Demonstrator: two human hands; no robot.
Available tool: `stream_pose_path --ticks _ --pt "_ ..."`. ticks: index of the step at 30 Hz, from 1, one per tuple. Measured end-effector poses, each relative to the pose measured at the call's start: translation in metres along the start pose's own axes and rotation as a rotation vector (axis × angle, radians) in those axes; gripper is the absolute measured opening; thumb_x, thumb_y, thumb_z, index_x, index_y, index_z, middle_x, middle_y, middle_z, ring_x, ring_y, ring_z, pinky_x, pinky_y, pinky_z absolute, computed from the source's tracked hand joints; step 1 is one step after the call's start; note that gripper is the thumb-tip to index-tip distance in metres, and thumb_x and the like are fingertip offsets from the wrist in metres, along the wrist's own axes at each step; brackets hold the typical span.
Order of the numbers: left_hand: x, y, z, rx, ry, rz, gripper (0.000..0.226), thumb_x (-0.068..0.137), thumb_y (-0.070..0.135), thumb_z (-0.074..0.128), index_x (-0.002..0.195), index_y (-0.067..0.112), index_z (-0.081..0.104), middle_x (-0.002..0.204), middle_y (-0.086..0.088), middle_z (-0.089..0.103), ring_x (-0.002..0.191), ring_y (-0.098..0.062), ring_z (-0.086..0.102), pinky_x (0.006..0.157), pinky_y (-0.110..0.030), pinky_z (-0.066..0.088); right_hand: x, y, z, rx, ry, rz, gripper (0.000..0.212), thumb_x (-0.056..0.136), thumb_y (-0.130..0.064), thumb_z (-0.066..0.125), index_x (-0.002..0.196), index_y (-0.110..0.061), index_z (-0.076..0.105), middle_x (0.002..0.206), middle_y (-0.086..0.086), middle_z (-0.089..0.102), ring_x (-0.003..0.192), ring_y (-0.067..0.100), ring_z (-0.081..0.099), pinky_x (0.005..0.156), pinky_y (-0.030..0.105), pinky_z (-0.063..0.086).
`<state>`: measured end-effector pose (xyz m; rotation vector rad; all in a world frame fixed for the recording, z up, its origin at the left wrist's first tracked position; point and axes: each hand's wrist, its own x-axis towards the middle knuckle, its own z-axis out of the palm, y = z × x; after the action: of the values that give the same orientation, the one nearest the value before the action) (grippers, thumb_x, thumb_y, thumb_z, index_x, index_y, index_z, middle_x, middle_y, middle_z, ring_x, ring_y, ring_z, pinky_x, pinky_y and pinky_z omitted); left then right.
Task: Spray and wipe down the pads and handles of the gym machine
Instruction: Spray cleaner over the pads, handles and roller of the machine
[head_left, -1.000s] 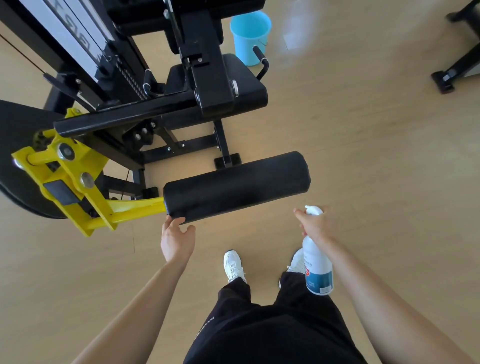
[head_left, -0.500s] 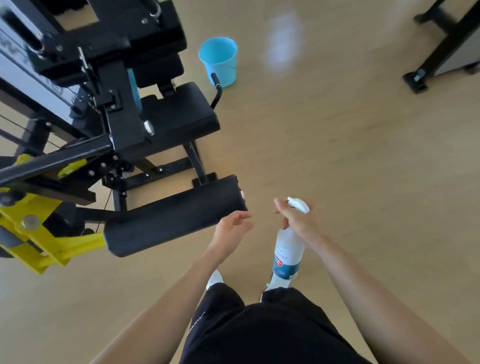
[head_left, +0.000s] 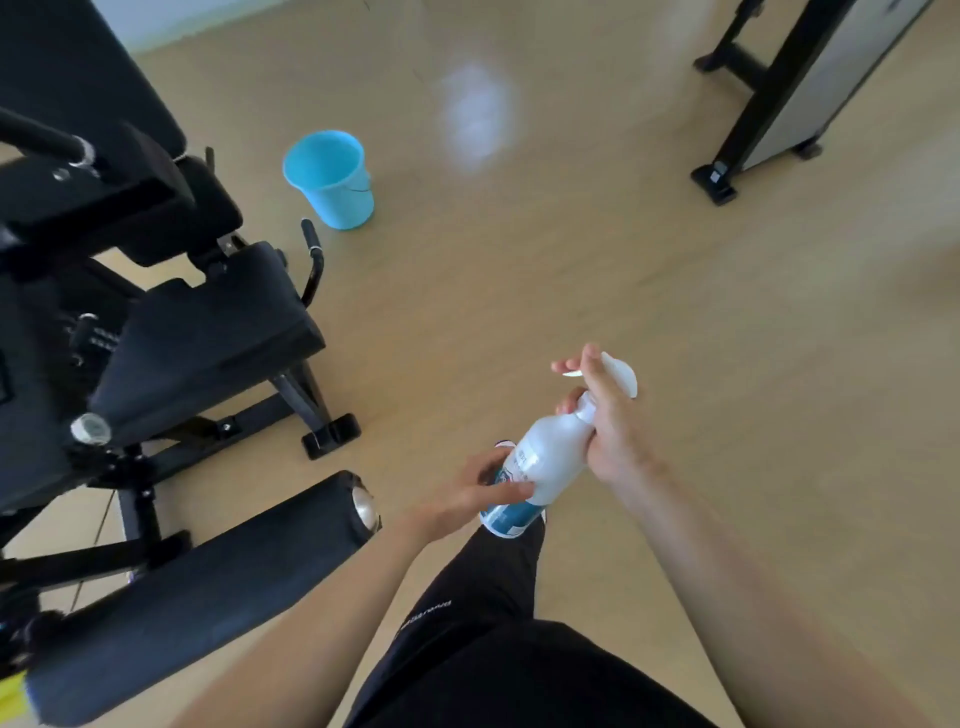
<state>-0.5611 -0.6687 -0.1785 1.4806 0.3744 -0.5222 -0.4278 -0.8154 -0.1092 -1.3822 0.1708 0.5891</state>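
Observation:
A white spray bottle (head_left: 546, 459) with a blue label is tilted between both hands, right of the machine. My right hand (head_left: 608, 415) grips its neck below the white trigger head. My left hand (head_left: 475, 488) holds the bottle's lower body. The black roller pad (head_left: 208, 592) with a metal end cap lies at lower left, just left of my left forearm. Behind it sits the black seat pad (head_left: 208, 338), with a black handle (head_left: 313, 260) curving up at its far right side. The picture is blurred by motion.
A light blue bucket (head_left: 332, 179) stands on the wooden floor beyond the seat. The machine's black frame foot (head_left: 332, 434) rests on the floor between seat and roller. Another machine's black leg (head_left: 719, 179) is at the upper right. My dark trousers fill the bottom centre.
My left hand left the roller pad, swung right and took hold of the bottle's lower body. The bottle tilted up. The view turned right, pushing the machine toward the left edge.

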Motion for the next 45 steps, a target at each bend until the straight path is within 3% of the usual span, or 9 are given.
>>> stream_pose_path --ticks 7,13,22,28,31,35,38,42,45 --pt "0.115 0.055 -0.058 -0.021 0.095 -0.037 0.032 0.08 0.035 0.083 0.107 0.022 0.071 0.099 0.001 0.076 0.091 -0.015 0.074 0.078 -0.025 0.056 0.143 -0.044 0.015 -0.038 0.035 0.158 0.028 0.1 -0.045 0.062 0.097 -0.018 0.069 0.089 0.005 0.064 0.074 0.018 0.062 0.071 0.034 0.051" --pt "0.181 0.099 -0.133 -0.033 0.163 -0.114 0.032 0.082 0.038 0.084 0.108 0.022 0.073 0.102 -0.006 0.075 0.092 -0.023 0.074 0.084 -0.037 0.059 0.249 -0.08 0.042 -0.121 -0.007 0.272 0.015 0.103 -0.021 0.06 0.105 -0.01 0.071 0.085 -0.004 0.069 0.075 0.009 0.066 0.073 0.029 0.054" --pt "0.268 0.149 -0.263 0.03 0.378 -0.285 0.054 0.058 0.057 0.092 0.098 0.026 0.075 0.093 0.001 0.077 0.085 -0.018 0.075 0.084 -0.045 0.063 0.425 -0.088 0.097 -0.185 -0.17 0.423 0.033 0.101 -0.03 0.063 0.124 -0.009 0.071 0.101 0.006 0.069 0.097 0.022 0.068 0.086 0.042 0.058" --pt "0.338 0.199 -0.371 0.075 0.548 -0.365 0.064 0.052 0.064 0.092 0.102 0.031 0.072 0.092 0.009 0.076 0.083 -0.008 0.074 0.08 -0.039 0.064 0.565 -0.116 0.178 -0.27 -0.332 0.432 0.026 0.105 -0.033 0.058 0.113 -0.021 0.08 0.106 0.009 0.068 0.104 0.025 0.069 0.089 0.039 0.061" --pt "0.366 0.231 -0.424 0.142 0.64 -0.399 0.077 0.05 0.075 0.086 0.113 0.034 0.069 0.097 0.015 0.073 0.086 -0.003 0.071 0.081 -0.033 0.063 0.634 -0.136 0.23 -0.327 -0.385 0.448 0.029 0.105 -0.033 0.057 0.118 -0.013 0.074 0.098 0.008 0.068 0.093 0.022 0.071 0.076 0.031 0.06" --pt "0.395 0.267 -0.491 0.144 0.775 -0.412 0.067 0.053 0.069 0.089 0.109 0.041 0.067 0.094 0.02 0.07 0.085 0.002 0.066 0.078 -0.026 0.058 0.708 -0.17 0.309 -0.431 -0.499 0.446 0.025 0.107 -0.031 0.054 0.109 -0.011 0.069 0.089 0.001 0.064 0.078 0.014 0.069 0.073 0.028 0.059" --pt "0.417 0.28 -0.545 0.109 0.812 -0.396 0.065 0.053 0.068 0.089 0.107 0.042 0.063 0.097 0.02 0.068 0.089 0.001 0.066 0.081 -0.03 0.059 0.759 -0.183 0.367 -0.479 -0.55 0.451 0.021 0.106 -0.03 0.055 0.1 -0.011 0.061 0.092 0.002 0.061 0.08 0.015 0.067 0.072 0.028 0.059" --pt "0.457 0.272 -0.631 0.063 0.811 -0.394 0.09 0.047 0.08 0.082 0.123 0.035 0.063 0.107 0.02 0.066 0.097 -0.001 0.065 0.087 -0.033 0.06 0.826 -0.185 0.442 -0.512 -0.557 0.443 0.018 0.106 -0.028 0.056 0.095 -0.017 0.065 0.093 0.002 0.062 0.081 0.016 0.067 0.079 0.032 0.06" --pt "0.495 0.257 -0.707 0.048 0.765 -0.374 0.094 0.047 0.08 0.082 0.127 0.034 0.062 0.111 0.019 0.066 0.101 -0.002 0.064 0.09 -0.034 0.059 0.879 -0.178 0.495 -0.556 -0.526 0.421 0.021 0.105 -0.027 0.058 0.111 -0.01 0.069 0.097 0.006 0.065 0.085 0.018 0.069 0.075 0.031 0.062"
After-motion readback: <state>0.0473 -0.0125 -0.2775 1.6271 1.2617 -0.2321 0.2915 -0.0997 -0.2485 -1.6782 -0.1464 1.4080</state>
